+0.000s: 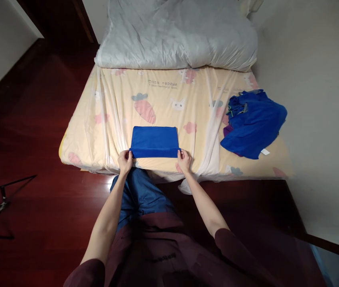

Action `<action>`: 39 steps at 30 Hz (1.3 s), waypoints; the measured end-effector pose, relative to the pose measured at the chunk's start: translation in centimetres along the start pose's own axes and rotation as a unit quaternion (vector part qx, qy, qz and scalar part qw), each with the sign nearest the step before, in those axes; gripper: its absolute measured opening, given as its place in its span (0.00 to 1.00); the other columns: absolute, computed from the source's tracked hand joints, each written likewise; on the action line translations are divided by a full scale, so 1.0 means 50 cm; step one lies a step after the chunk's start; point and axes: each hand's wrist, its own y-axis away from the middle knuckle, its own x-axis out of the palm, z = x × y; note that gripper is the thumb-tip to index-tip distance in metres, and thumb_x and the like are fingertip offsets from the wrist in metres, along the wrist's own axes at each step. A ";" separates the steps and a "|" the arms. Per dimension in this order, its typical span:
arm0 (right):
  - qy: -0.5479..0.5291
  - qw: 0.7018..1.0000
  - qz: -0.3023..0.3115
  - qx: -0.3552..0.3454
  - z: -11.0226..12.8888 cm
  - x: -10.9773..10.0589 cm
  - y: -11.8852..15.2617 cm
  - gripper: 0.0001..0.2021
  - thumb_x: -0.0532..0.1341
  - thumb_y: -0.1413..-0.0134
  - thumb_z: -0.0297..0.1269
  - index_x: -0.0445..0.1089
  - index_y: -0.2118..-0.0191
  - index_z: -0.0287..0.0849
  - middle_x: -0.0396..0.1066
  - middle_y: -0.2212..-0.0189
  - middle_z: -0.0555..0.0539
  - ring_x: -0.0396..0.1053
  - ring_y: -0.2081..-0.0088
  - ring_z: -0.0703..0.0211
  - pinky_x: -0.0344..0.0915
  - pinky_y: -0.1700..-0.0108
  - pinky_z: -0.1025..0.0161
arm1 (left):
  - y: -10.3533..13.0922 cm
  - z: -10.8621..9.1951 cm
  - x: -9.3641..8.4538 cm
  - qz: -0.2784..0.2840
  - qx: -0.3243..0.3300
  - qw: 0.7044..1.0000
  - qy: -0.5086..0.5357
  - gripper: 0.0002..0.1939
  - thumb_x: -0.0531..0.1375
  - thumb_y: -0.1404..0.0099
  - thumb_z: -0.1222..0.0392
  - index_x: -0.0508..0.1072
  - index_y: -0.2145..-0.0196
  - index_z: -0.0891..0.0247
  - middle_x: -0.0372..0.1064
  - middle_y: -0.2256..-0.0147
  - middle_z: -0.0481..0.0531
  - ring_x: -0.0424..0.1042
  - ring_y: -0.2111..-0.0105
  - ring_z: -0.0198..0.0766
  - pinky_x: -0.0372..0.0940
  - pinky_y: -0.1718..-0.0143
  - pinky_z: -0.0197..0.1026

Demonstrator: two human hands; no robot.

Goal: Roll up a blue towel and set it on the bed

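- Left hand (125,161) is pinched shut on the near left corner of the blue folded cloth (154,141), right hand (184,160) is pinched on the near right corner. Looks like a grip at both ends keeps that near edge taut and straight, so the fold stays square.
- The cloth itself lies flat as a neat rectangle, close to the near edge of the bed sheet (169,99), which is cream with carrot and rabbit prints.
- Right of the cloth, well apart from it, there's a heap of blue clothes (253,123), crumpled, with a white tag poking out. Probably parked there to leave flat working room.
- Beyond the cloth, at the far end of the bed, a bunched-up grey duvet (178,36).
- Left of the cloth, off the bed, dark red wooden floor (38,119) and a black stand's legs (2,199). A pale wall (316,99) runs along the right.
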 end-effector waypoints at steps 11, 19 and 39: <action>-0.011 1.000 -0.007 0.013 -0.006 0.005 0.003 0.22 0.57 0.33 0.54 0.80 0.55 0.40 0.80 0.64 0.40 0.76 0.64 0.53 0.74 0.55 0.57 | 0.000 0.000 -0.001 0.007 0.010 1.000 -0.008 0.17 0.56 0.29 0.45 0.77 0.61 0.61 0.75 0.66 0.56 0.74 0.65 0.45 0.69 0.59 0.46; -0.002 1.000 -0.021 0.000 0.001 0.001 0.007 0.17 0.59 0.33 0.51 0.76 0.57 0.42 0.78 0.68 0.44 0.76 0.64 0.55 0.73 0.55 0.59 | 0.001 0.000 -0.001 0.006 0.016 1.000 -0.002 0.17 0.56 0.29 0.46 0.76 0.59 0.62 0.75 0.66 0.56 0.74 0.65 0.44 0.68 0.60 0.46; -0.023 0.991 0.048 -0.120 0.025 -0.020 -0.002 0.18 0.53 0.31 0.32 0.81 0.53 0.46 0.81 0.52 0.43 0.75 0.51 0.51 0.73 0.44 0.49 | -0.002 -0.030 -0.013 0.054 0.084 0.995 0.002 0.14 0.55 0.28 0.57 0.81 0.56 0.57 0.80 0.52 0.57 0.74 0.48 0.50 0.63 0.41 0.58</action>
